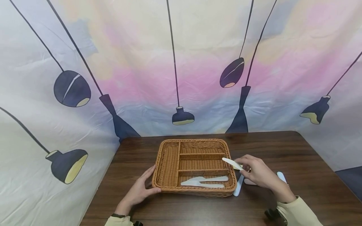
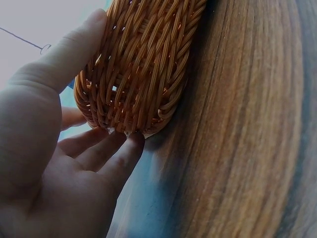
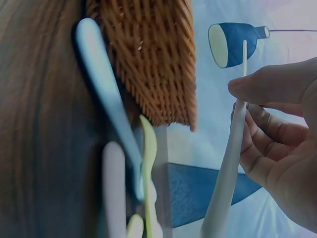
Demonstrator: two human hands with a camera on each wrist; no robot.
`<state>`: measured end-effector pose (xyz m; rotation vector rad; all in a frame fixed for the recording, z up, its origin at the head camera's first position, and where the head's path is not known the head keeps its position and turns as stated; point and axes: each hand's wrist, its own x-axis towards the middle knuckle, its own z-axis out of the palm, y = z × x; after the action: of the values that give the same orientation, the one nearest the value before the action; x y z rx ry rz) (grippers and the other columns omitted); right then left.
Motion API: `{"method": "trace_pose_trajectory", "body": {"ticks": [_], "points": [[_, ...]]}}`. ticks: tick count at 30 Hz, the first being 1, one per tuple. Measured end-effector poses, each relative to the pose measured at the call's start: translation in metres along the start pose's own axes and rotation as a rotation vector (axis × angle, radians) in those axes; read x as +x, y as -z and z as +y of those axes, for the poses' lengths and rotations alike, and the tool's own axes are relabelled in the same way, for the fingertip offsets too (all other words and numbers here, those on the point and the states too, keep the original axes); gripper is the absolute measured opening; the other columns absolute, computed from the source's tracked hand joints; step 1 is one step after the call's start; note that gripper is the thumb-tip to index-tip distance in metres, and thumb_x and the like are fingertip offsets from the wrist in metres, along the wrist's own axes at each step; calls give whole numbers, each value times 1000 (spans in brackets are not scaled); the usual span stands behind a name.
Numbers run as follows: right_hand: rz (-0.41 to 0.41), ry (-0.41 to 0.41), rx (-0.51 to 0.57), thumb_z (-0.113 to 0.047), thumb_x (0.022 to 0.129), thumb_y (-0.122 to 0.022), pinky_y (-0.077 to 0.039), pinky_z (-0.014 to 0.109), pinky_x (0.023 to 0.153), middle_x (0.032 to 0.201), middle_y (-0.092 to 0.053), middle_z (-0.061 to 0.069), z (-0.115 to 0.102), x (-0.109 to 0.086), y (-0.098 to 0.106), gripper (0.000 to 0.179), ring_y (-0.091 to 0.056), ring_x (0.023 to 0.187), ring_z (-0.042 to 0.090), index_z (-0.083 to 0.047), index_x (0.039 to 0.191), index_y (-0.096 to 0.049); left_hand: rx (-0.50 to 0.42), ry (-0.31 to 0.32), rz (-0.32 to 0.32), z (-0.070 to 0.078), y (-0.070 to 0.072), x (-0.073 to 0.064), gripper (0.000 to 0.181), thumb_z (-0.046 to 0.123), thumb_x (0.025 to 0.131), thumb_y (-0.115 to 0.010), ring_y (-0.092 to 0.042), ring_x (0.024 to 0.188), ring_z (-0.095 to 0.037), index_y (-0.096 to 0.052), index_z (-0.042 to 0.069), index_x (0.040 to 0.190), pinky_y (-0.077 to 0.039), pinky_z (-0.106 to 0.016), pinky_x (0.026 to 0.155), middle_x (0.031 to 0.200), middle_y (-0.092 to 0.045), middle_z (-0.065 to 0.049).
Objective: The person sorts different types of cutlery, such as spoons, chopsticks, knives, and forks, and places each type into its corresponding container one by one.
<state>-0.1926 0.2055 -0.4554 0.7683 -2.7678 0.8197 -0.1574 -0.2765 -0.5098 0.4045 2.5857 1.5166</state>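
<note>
Pinching white knife (image 1: 232, 163) in right hand (image 1: 258, 172) at centre right, over half-hidden pastel cutlery (image 1: 238, 185), gripping wicker basket (image 1: 167, 163) with left hand (image 1: 139, 189), before lamp-printed cloth (image 1: 203, 40) across upper frame.

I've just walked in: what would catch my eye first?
Probably the wicker basket on the brown table, with two white knives in its near right compartment. The right hand pinches another white knife at the basket's right side. Behind, dark printed lamps dot a pastel backdrop.
</note>
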Motion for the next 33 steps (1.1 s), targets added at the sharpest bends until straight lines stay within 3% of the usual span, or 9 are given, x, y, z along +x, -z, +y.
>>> {"method": "trace_pose_trajectory", "body": {"ticks": [16,23,33], "points": [[-7,39,-26,-6,84,-73,-41,17,51,101,-63,-3,-16,17,-2,36,-54,74,0,-13,119,-70,-23,-17,-7,0,-1,0,102,27,78,-83,-30,141,-41,-20,13,157,-46,-37,107,160,-14,-21],[-10,34,7,-7,85,-73,-43,17,54,104,-64,-3,-21,23,-3,34,-56,76,0,-12,118,-70,-7,-8,-2,1,1,0,102,29,78,-82,-30,142,-40,-20,14,157,-47,-38,107,161,-14,-20],[-32,93,69,-6,87,-72,-46,19,56,110,-64,3,-30,30,-8,36,-55,77,2,-13,122,-69,-16,-11,-6,0,0,0,101,29,77,-83,-31,142,-40,-21,15,157,-47,-38,106,161,-16,-19]]}}
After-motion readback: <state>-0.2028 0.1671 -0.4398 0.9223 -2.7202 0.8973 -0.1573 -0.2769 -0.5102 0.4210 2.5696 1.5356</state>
